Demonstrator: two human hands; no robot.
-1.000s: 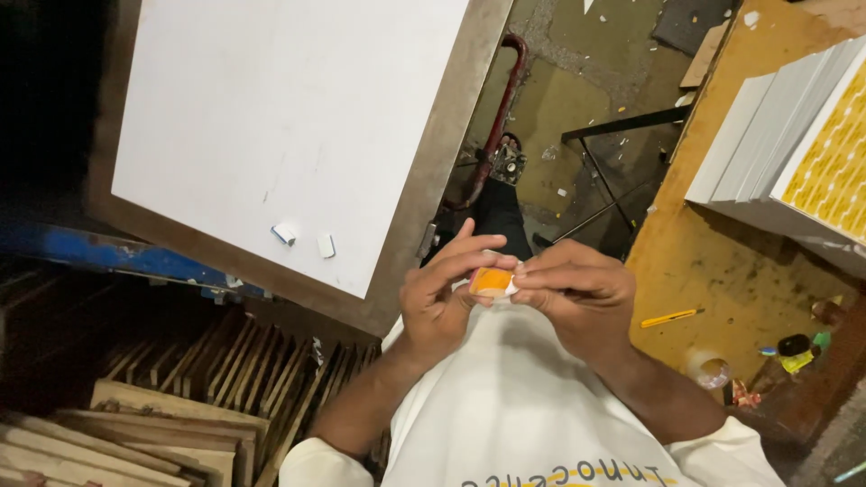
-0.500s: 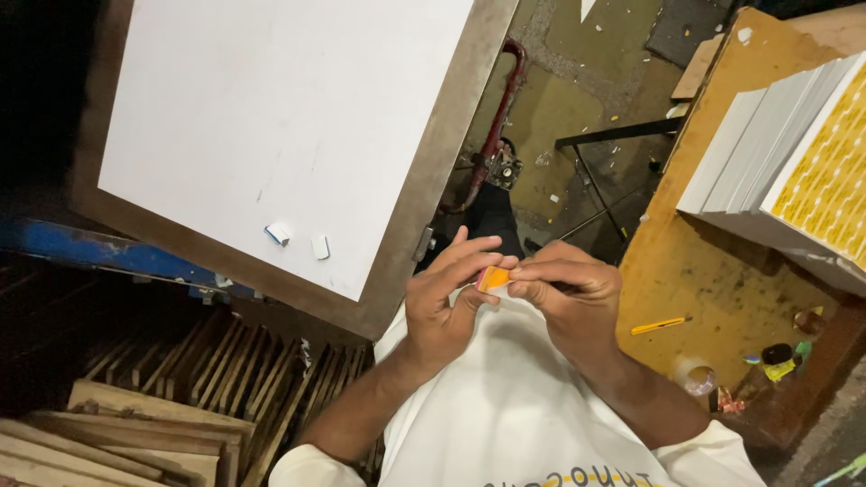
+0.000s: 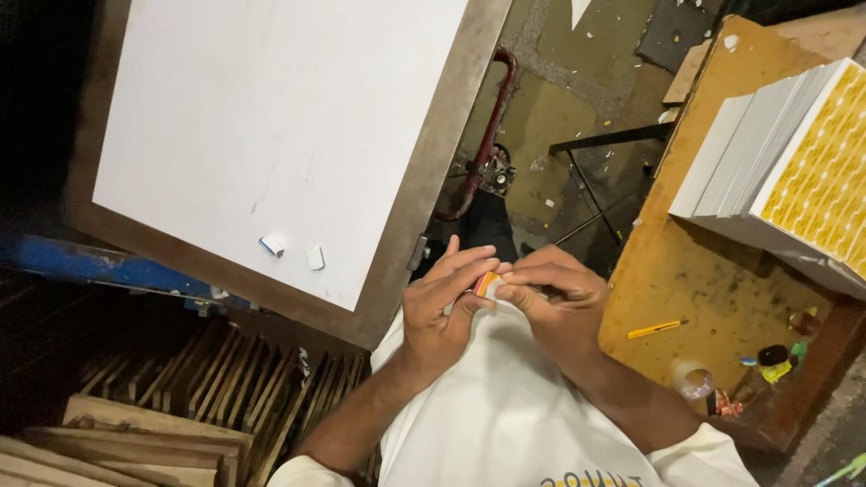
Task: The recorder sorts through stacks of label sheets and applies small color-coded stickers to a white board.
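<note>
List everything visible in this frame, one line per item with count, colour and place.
small piece: one, orange and white, pinched between both hands' fingertips
white board: one, white in a brown frame, upper left
paper scraps: two, white, on the board's lower part
wooden slats: many, brown, lower left
sheet stack: one, white with a yellow top sheet, upper right
table: one, yellowish brown, right
pencil: one, yellow, on the table
left hand: one, on the piece
right hand: one, on the piece
</note>
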